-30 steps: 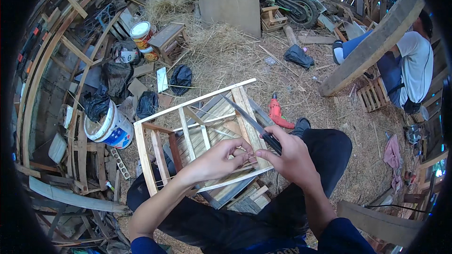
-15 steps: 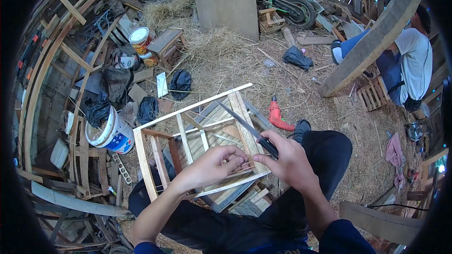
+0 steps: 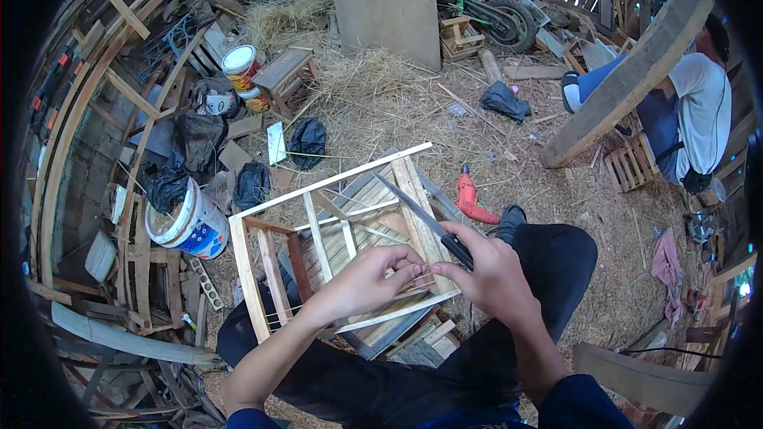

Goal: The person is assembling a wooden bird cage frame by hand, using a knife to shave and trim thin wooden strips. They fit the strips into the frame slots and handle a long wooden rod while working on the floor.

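- The wooden frame [image 3: 245, 270] lies across a slatted bench [image 3: 381, 335] in front of the person, its left end reaching over the left knee.
- The left hand [image 3: 377, 278] pinches thin strands [image 3: 424, 276] between thumb and fingertips, above the frame's near right corner; their exact number is too small to tell.
- The right hand [image 3: 493, 270] curls round the handle of a knife [image 3: 415, 210], thumb close to the left fingertips; the blade slants up and left over the frame's right end slat.
- Likely risks: leaning on the frame's left end could rock it; a loose pinch could drop the strands; a roll of the right wrist could swing the edge toward the left fingers.
- Printed labels show on the white bucket [image 3: 199, 221] and the paint tin [image 3: 240, 67]; their small print is unreadable.
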`<action>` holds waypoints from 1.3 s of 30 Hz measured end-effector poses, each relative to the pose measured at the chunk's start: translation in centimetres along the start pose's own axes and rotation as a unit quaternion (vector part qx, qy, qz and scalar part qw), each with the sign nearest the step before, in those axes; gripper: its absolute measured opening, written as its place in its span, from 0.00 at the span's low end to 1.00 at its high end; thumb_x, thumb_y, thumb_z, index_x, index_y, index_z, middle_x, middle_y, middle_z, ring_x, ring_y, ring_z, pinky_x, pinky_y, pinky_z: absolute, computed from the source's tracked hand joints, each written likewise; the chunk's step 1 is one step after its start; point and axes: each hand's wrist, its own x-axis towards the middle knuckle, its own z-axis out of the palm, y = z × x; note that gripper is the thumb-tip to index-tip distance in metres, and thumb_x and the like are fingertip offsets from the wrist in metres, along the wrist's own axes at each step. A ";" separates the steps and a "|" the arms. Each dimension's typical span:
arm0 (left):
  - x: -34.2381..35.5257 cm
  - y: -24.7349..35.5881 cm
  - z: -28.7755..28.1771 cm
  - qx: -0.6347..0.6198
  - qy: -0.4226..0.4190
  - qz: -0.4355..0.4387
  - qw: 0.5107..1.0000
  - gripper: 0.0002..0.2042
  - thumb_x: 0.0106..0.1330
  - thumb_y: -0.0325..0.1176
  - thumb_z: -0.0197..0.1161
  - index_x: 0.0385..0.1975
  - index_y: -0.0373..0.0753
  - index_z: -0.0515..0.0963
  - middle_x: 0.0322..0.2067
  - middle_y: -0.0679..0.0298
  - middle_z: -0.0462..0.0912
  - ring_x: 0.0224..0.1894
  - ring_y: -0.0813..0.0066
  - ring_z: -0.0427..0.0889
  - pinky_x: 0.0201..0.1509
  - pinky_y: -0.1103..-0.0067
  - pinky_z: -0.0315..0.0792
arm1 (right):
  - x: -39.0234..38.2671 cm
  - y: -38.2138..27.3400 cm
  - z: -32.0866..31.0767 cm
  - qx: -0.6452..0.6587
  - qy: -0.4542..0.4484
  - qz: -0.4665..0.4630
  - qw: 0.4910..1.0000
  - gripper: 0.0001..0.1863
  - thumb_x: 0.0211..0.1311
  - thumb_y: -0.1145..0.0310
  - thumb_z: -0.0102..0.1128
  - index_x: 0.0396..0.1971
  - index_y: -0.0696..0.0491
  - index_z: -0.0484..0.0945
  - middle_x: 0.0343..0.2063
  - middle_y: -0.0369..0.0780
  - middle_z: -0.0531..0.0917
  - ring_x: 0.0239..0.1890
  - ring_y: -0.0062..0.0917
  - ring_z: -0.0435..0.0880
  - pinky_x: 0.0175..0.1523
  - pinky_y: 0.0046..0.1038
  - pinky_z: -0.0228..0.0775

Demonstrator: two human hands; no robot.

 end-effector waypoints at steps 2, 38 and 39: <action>-0.4 0.4 -0.7 0.026 -0.033 -0.023 0.999 0.12 0.80 0.34 0.61 0.50 0.31 0.84 0.41 0.57 0.91 0.47 0.72 0.87 0.56 0.73 0.76 | -0.1 0.4 0.1 -0.014 0.008 -0.002 1.000 0.31 0.63 0.56 0.76 0.62 0.53 0.78 0.30 0.53 0.86 0.37 0.54 0.87 0.42 0.50 0.77; -6.2 0.6 -0.9 0.346 0.146 0.129 0.918 0.05 0.71 0.32 0.70 0.42 0.40 0.87 0.39 0.61 0.89 0.47 0.64 0.85 0.57 0.66 0.68 | 0.0 -0.1 -0.6 -0.033 -0.031 0.043 0.998 0.28 0.64 0.48 0.73 0.56 0.52 0.83 0.36 0.52 0.88 0.44 0.52 0.87 0.50 0.50 0.75; -6.6 0.1 -1.1 0.346 0.140 0.110 0.921 0.06 0.69 0.31 0.72 0.42 0.40 0.87 0.44 0.63 0.88 0.53 0.66 0.84 0.62 0.66 0.67 | -0.1 -0.3 -0.6 -0.033 -0.033 0.043 0.998 0.28 0.64 0.48 0.73 0.56 0.52 0.83 0.36 0.52 0.88 0.44 0.52 0.87 0.50 0.50 0.75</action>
